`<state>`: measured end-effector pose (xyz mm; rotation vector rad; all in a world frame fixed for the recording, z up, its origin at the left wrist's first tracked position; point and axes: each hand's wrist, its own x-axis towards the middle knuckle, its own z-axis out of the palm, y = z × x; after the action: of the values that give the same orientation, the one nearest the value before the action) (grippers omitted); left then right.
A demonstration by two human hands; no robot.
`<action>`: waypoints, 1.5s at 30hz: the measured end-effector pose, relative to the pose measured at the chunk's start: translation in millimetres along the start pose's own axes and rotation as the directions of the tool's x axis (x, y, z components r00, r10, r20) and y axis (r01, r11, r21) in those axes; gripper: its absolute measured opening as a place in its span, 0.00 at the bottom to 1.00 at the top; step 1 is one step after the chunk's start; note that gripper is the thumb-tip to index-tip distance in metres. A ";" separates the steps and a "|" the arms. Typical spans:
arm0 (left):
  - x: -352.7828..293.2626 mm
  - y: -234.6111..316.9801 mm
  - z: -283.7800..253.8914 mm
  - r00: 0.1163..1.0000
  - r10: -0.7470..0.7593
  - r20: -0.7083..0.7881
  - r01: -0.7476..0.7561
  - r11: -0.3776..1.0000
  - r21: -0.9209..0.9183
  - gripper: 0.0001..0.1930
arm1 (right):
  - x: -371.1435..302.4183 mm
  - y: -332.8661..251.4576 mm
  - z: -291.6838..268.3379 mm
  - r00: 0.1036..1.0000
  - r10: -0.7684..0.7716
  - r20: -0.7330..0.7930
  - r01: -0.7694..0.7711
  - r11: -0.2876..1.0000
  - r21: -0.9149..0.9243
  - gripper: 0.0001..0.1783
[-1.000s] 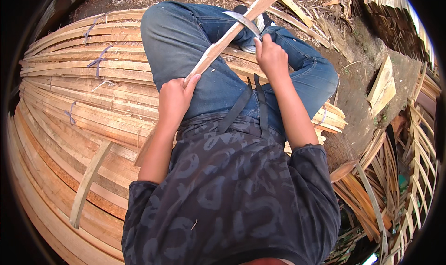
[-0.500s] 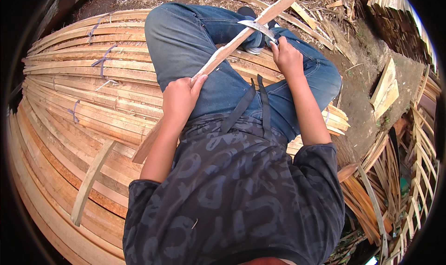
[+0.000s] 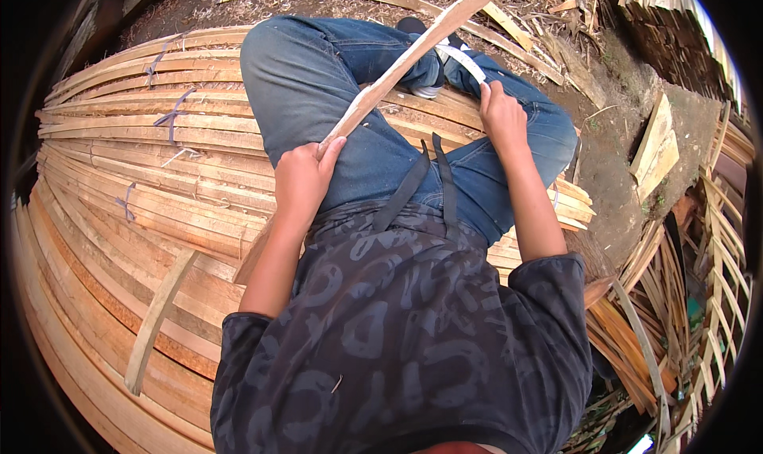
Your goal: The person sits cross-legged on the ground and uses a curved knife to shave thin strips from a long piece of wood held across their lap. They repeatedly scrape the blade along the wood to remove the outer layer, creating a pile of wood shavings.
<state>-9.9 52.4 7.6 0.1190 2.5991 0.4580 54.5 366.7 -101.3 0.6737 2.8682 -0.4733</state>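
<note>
My left hand (image 3: 304, 176) is wrapped round a long wooden strip (image 3: 397, 66), which slants from beside my left forearm up across my lap to the far right. Its upper end is broad and pale, with a trimmed, uneven edge. My right hand (image 3: 504, 118) is closed on a knife, its handle mostly hidden by the fingers. The knife's curved, bright blade (image 3: 463, 61) points up and left, its far end at the strip's right edge; whether it touches or passes underneath, I cannot tell.
Bundles of wooden strips (image 3: 151, 132) tied with purple cord lie under and left of my crossed legs. A short curved slat (image 3: 159, 319) rests across them. Loose offcuts (image 3: 656, 148) lie on the ground at right, near stacked strips (image 3: 675, 25). Shavings cover the far ground.
The knife blade lay across the top of the strip before; now it is off its face, at the right edge. My right hand has moved slightly right and nearer to me.
</note>
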 end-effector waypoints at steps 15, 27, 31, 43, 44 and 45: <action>-28.7 -14.8 -17.8 0.986 -0.038 -0.162 0.047 0.998 0.050 0.18 | -43.0 -34.3 -22.6 0.989 0.150 0.010 -0.112 0.692 0.713 0.13; -25.3 -39.1 -4.8 0.994 -0.021 -0.110 0.026 0.999 0.043 0.21 | -36.1 -84.7 -17.2 0.942 -0.332 0.043 0.301 0.896 0.325 0.15; -21.7 -36.1 -7.9 0.993 -0.035 -0.109 0.039 0.999 0.031 0.22 | -23.4 -70.2 -11.1 0.928 -0.371 -0.043 0.373 0.917 0.142 0.16; -14.3 -32.9 -11.4 0.995 -0.092 -0.042 0.091 0.996 -0.016 0.27 | -8.5 -28.1 -21.0 0.979 -0.194 -0.065 0.194 0.981 -0.014 0.17; -12.7 -31.9 -12.2 0.996 -0.078 -0.042 0.078 0.997 -0.001 0.27 | -10.4 -25.3 -22.0 0.977 -0.205 -0.063 0.204 0.979 -0.023 0.16; -11.6 -30.8 -12.2 0.996 -0.083 -0.041 0.083 0.997 -0.004 0.27 | -12.2 -27.3 -24.9 0.979 -0.195 -0.062 0.197 0.980 0.020 0.16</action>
<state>-5.6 17.9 12.4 0.0003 2.6320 0.4376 50.9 347.1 -68.0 0.4167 3.0056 -0.5256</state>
